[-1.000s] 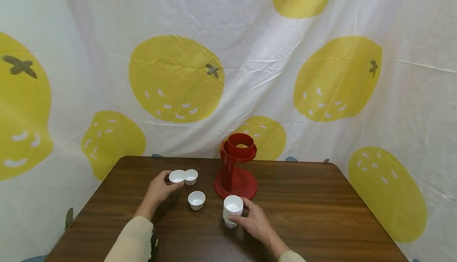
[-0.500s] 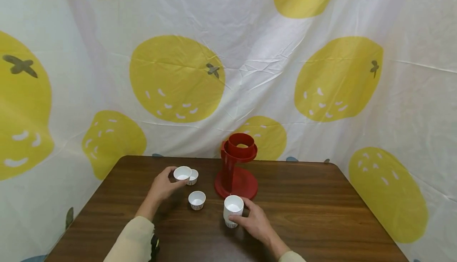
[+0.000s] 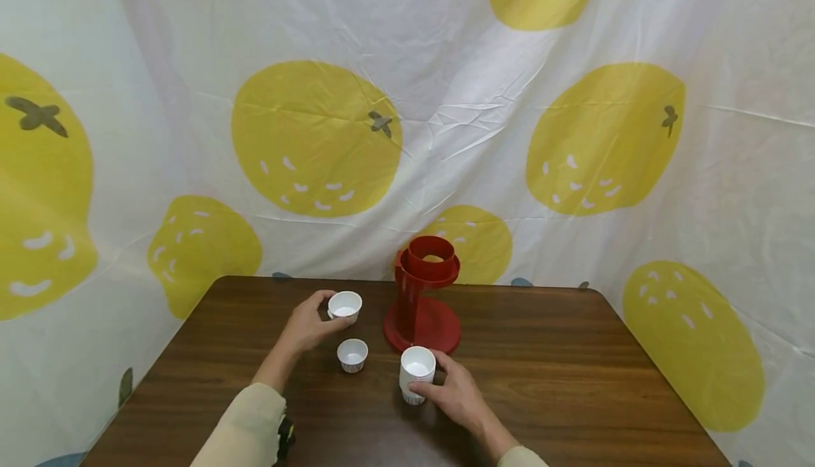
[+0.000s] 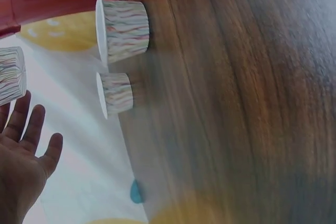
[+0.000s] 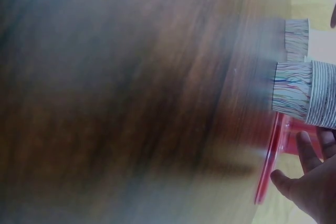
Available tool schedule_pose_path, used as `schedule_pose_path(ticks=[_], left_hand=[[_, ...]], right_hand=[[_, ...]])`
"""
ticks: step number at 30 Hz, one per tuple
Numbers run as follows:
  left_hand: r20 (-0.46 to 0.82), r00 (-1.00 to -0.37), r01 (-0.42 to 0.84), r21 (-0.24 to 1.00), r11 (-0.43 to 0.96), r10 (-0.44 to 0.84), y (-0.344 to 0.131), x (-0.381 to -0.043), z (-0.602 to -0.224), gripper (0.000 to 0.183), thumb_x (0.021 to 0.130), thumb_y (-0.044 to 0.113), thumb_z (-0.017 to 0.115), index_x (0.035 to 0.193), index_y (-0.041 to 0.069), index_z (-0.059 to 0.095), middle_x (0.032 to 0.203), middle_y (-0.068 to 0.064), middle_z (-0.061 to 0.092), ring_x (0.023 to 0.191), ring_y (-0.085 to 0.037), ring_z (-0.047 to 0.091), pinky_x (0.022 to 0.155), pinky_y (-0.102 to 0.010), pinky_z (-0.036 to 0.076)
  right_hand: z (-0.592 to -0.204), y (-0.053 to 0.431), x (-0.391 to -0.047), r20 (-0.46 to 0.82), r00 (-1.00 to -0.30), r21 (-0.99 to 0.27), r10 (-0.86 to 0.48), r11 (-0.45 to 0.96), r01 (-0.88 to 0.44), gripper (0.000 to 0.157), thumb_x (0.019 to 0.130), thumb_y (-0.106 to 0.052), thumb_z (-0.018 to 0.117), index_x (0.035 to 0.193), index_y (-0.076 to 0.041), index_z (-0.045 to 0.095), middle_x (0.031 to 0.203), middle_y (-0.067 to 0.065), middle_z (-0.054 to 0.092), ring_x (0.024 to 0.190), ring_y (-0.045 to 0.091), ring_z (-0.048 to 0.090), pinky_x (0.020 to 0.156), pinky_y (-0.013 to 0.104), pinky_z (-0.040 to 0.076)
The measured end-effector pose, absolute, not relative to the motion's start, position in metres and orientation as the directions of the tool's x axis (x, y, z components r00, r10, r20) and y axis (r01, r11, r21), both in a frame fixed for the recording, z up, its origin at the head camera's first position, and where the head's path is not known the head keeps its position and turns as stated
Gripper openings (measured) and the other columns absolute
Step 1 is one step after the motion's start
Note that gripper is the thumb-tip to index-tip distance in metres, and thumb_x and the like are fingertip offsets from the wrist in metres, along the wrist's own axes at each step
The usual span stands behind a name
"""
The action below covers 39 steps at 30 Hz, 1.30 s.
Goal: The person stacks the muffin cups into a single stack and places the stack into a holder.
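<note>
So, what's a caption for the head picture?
Left hand holds a round white paper cup; right hand grips a stack of white paper cups.

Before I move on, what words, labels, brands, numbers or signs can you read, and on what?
None readable in any view.
Loose cups and cup stack: coloured streaks, not lettering.
Red stand: no text visible.
Backdrop: printed fruit, no words.
Dark wrist object: too small to tell.
</note>
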<state>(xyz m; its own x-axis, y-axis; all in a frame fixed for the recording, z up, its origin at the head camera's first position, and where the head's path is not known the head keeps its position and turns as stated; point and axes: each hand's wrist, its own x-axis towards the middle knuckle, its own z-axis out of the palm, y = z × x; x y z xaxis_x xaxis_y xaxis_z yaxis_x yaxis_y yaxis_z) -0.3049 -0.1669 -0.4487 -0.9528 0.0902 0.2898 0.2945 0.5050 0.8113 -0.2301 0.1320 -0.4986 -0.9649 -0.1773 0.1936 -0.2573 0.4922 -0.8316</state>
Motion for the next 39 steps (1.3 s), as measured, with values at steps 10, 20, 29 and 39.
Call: schedule_pose_path(ticks=[10,20,29,39], left_hand=[[0.283,-0.949,0.315,0.835,0.451,0.138,-0.151,-0.3,-0.438,0.051,0.074,0.024,0.087,0.115,0.005,0.064,0.1,-0.007,0.067,0.096,-0.032,0.061,0.08,-0.035,0.047],[0.291,-0.938,0.346,0.829,0.44,0.189,-0.139,-0.299,-0.434,0.05,0.074,0.024,0.087,0.114,0.004,0.064,0.099,-0.005,0.067,0.094,-0.026,0.062,0.083,-0.036,0.049],[0.285,-0.929,0.363,0.821,0.44,0.235,-0.128,-0.296,-0.43,0.05,0.074,0.027,0.087,0.115,0.007,0.064,0.102,-0.003,0.067,0.098,-0.026,0.061,0.088,-0.046,0.049],[0.302,-0.912,0.403,0.789,0.464,0.277,-0.114,-0.293,-0.428,0.052,0.075,0.031,0.086,0.116,0.008,0.064,0.106,-0.004,0.067,0.102,-0.024,0.06,0.091,-0.045,0.047]], right_hand=[[-0.498,0.132,-0.23,0.198,-0.964,-0.825,-0.18,0.5,-0.263,0.066,0.076,-0.033,0.086,0.131,-0.008,0.061,0.118,0.005,0.067,0.113,0.028,0.059,0.098,0.051,0.041],[-0.499,0.132,-0.232,0.177,-0.967,-0.839,-0.183,0.485,-0.246,0.067,0.077,-0.035,0.085,0.132,-0.008,0.059,0.118,0.005,0.067,0.112,0.026,0.059,0.098,0.051,0.041],[-0.499,0.133,-0.232,0.175,-0.964,-0.846,-0.198,0.471,-0.251,0.065,0.078,-0.035,0.085,0.132,-0.009,0.06,0.118,0.005,0.067,0.112,0.026,0.059,0.096,0.05,0.043],[-0.499,0.133,-0.232,0.181,-0.964,-0.842,-0.197,0.475,-0.255,0.064,0.078,-0.034,0.085,0.131,-0.008,0.06,0.117,0.005,0.067,0.111,0.026,0.06,0.095,0.05,0.044]])
